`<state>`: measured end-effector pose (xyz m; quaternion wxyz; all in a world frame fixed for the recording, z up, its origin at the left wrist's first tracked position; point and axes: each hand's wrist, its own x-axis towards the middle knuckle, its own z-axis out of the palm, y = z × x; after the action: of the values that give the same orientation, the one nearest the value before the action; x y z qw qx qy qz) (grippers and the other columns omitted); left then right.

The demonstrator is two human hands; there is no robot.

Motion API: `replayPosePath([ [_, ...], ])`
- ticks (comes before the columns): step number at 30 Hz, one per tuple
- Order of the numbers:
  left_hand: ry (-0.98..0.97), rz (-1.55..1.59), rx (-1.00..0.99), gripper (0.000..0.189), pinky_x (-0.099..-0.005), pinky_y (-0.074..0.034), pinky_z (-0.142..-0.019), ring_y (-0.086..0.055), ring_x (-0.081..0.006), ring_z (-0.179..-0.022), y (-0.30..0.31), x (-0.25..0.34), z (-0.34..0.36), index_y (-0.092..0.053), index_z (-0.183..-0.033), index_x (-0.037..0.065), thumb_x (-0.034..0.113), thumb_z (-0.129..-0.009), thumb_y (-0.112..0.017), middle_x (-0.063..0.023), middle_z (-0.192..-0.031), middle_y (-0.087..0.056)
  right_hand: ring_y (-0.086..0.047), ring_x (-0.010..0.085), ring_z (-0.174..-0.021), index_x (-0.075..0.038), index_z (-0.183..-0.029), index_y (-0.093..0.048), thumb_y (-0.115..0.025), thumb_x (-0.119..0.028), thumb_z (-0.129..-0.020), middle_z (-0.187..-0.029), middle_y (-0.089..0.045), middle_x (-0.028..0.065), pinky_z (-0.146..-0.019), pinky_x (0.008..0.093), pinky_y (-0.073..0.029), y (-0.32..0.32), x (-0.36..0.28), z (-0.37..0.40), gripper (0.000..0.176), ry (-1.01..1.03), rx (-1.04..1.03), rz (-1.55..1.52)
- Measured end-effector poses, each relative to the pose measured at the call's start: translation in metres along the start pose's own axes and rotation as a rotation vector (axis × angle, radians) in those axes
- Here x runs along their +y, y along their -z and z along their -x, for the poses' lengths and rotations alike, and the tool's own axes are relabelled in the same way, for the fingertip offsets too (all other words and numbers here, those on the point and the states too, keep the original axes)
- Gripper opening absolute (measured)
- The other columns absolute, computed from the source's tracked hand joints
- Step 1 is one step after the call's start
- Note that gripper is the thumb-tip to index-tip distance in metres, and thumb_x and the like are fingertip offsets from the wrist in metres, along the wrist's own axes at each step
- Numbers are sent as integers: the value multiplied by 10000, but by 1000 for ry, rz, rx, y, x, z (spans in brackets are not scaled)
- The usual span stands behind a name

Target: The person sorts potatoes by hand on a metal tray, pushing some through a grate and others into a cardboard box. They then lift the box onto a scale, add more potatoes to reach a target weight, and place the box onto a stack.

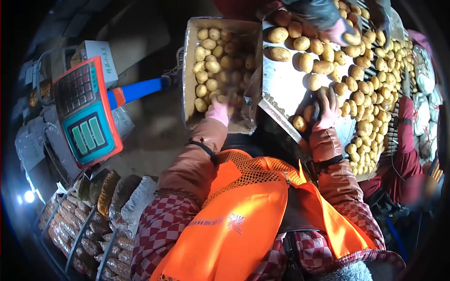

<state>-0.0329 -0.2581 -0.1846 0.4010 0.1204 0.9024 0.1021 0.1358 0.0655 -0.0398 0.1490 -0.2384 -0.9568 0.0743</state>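
Note:
My left hand, in a pinkish glove, reaches into an open cardboard box at its near side. Its blurred fingers are among the potatoes there, and I cannot tell whether they grip one. On the pale metal sorting tray, my right hand lies with dirt-darkened fingers stretched out. A potato sits just left of that hand, and loose potatoes crowd its right side.
Across the tray, another person's gloved hand is among the potatoes. A red-framed digital scale display stands at left on a blue post. Filled bags lie in a rack at lower left. Another person's red sleeve shows at right.

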Motion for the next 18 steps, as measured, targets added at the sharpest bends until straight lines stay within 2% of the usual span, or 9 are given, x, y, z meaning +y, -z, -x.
replayPosePath([
  [3, 24, 8, -91, 683, -451, -453, -1034, -524, -417, -1229, 50, 18, 14, -479, -1409, 267, 82, -791, -705, -206, -1487, -357, -474, 424, -1275, -163, -1290, -614, -614, -252, -875, -1406, -503, 189, -1072, 508, -380, 4, -3, -5, 425, 10, -23, -8],
  [6, -125, 112, 256, 678, -449, -458, -1025, -518, -430, -1227, 39, 15, -8, -501, -1384, 215, 8, -769, -694, -213, -1464, -387, -476, 422, -1272, -162, -1286, -616, -626, -238, -862, -1407, -505, 180, -1077, 505, -380, 2, 2, -3, 431, 30, -7, -15],
  [7, -208, 234, 530, 663, -433, -444, -1043, -515, -433, -1220, 15, 5, -38, -514, -1371, 210, -39, -774, -659, -210, -1463, -394, -476, 421, -1272, -162, -1287, -615, -633, -228, -855, -1405, -507, 178, -1079, 505, -380, 2, 4, -2, 437, 30, -13, -31],
  [8, -93, 231, 447, 642, -425, -426, -1065, -486, -426, -1254, 55, 27, -27, -508, -1377, 214, -6, -793, -656, -205, -1478, -377, -476, 420, -1271, -163, -1288, -614, -641, -219, -848, -1404, -509, 177, -1081, 505, -379, 3, 7, -3, 444, 33, -19, -47],
  [12, -92, -80, 625, 660, -448, -412, -1076, -364, -425, -1370, 98, 72, 12, -466, -1419, 235, 78, -815, -678, -184, -1507, -343, -498, 411, -1254, -137, -1272, -616, -684, -75, -786, -1365, -533, 181, -1062, 491, -410, 25, 9, -15, 495, 42, -102, -205],
  [15, -229, -684, -159, 522, -526, 5, -1216, -257, -346, -1459, -9, 27, -26, -538, -1395, 225, 416, -911, -572, -110, -1568, -325, -505, 397, -1246, -57, -1272, -599, -671, -53, -812, -1319, -552, 200, -1068, 481, -400, 31, -3, -26, 466, 163, 41, -277],
  [16, -172, -635, -289, 473, -502, -122, -1218, -334, -320, -1429, 9, 40, 8, -610, -1325, 201, 417, -906, -567, -94, -1498, -446, -505, 384, -1250, -57, -1273, -600, -654, -33, -834, -1320, -555, 189, -1067, 473, -400, 39, -22, -32, 443, 144, 58, -304],
  [17, -138, -220, -399, 446, -460, -344, -1133, -512, -320, -1293, 16, 31, 28, -651, -1260, 180, 429, -897, -577, -137, -1314, -606, -506, 371, -1253, -57, -1276, -599, -640, -12, -842, -1320, -555, 187, -1061, 458, -409, 43, -37, -36, 438, 124, 46, -385],
  [18, -96, -143, -323, 426, -453, -393, -1079, -551, -327, -1228, 30, 27, 46, -664, -1229, 172, 427, -899, -577, -145, -1258, -629, -508, 358, -1256, -58, -1279, -599, -627, 9, -851, -1321, -556, 185, -1055, 443, -417, 45, -49, -37, 435, 103, 32, -461],
])
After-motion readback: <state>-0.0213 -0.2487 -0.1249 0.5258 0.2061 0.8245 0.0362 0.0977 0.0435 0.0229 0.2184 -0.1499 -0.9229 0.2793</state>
